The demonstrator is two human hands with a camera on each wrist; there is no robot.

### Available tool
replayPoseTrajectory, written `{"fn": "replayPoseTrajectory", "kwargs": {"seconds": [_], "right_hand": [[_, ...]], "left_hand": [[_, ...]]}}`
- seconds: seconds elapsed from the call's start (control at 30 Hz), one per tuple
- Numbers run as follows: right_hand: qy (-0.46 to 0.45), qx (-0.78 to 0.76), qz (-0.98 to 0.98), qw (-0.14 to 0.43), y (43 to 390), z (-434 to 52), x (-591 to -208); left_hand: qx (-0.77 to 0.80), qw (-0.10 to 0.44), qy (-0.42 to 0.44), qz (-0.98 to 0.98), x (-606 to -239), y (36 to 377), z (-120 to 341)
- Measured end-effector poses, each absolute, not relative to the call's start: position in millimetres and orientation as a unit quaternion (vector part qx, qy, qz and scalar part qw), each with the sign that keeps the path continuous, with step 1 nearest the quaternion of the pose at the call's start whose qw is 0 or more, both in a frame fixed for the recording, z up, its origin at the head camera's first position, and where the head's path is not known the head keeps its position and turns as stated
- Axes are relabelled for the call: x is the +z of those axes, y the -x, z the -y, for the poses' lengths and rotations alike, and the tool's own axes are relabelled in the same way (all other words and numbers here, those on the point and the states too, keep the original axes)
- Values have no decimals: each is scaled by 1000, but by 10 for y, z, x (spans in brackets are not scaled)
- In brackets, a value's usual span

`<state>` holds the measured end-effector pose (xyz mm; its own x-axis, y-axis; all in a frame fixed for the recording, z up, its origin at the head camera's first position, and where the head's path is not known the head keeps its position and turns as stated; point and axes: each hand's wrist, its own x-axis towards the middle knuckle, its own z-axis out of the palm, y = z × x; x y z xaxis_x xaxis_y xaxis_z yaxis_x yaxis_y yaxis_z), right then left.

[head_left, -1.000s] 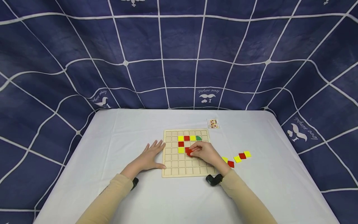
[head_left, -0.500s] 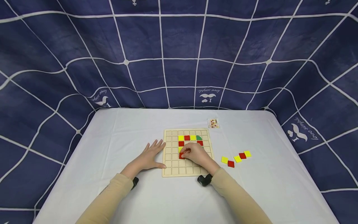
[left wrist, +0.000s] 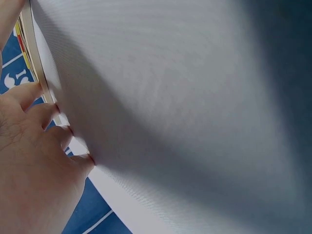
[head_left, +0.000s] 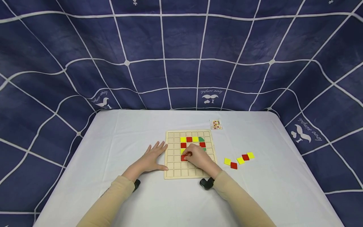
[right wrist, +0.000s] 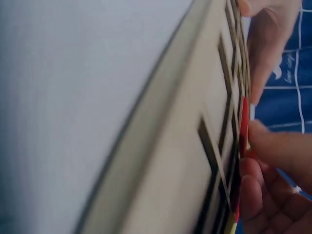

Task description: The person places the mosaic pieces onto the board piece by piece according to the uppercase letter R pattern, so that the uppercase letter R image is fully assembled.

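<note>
A square wooden grid board [head_left: 177,173] lies on the table with yellow, red and green pieces in its cells. My left hand [head_left: 150,159] lies spread beside it, fingertips and thumb right at its left edge; the left wrist view [left wrist: 36,146] shows those fingers along the rim. Over the middle of the board, my right hand [head_left: 198,156] has thumb and fingers curled at a red square tile [head_left: 183,158], below a yellow tile [head_left: 182,151]. In the right wrist view, the fingertips meet the red tile [right wrist: 244,122] on the grid. My right hand hides some cells.
Right of the board lie loose yellow tiles [head_left: 227,161] and red tiles [head_left: 233,165], several in all. A small printed pattern card [head_left: 216,124] sits beyond the board's upper right corner. A blue checked curtain [head_left: 181,75] surrounds the white-covered table [head_left: 136,126].
My right hand has moved left and slightly toward me over the board, to the red tile below the yellow one. A red tile near the right side now shows. My left hand stays put.
</note>
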<state>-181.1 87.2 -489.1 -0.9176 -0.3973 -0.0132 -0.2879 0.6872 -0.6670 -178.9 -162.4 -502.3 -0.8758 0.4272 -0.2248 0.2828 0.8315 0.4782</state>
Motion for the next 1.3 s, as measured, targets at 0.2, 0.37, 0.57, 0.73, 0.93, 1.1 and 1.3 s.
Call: {"fn": "replayPoseTrajectory", "kwargs": {"seconds": [0.2,0.37,0.57,0.73,0.93,1.1,1.3], "right_hand": [[160,-402,-898,79,1821,-1154,-4806],[108,-417,-900,75,1815,-1567,-4726],[51,-389,-918,62,1787,-2128,-4763],[20,-367,-926,87,1728,-2402,-4820],[12,-353,-928,122,1606,-2500,-4871],[15,-346,-930,127,1562,-2497,-4911],[15,-334,-931,143,1591,-2441,-4917]], "left_hand": [[224,163,-188,-942,-5023,1782,1628],[223,163,-187,-943,-5021,1780,1624],[222,167,-184,-943,-5001,1779,1617],[224,166,-185,-942,-4998,1773,1619],[234,168,-184,-940,-5025,1744,1612],[233,165,-183,-941,-5033,1724,1601],[230,161,-180,-943,-4999,1748,1608]]}}
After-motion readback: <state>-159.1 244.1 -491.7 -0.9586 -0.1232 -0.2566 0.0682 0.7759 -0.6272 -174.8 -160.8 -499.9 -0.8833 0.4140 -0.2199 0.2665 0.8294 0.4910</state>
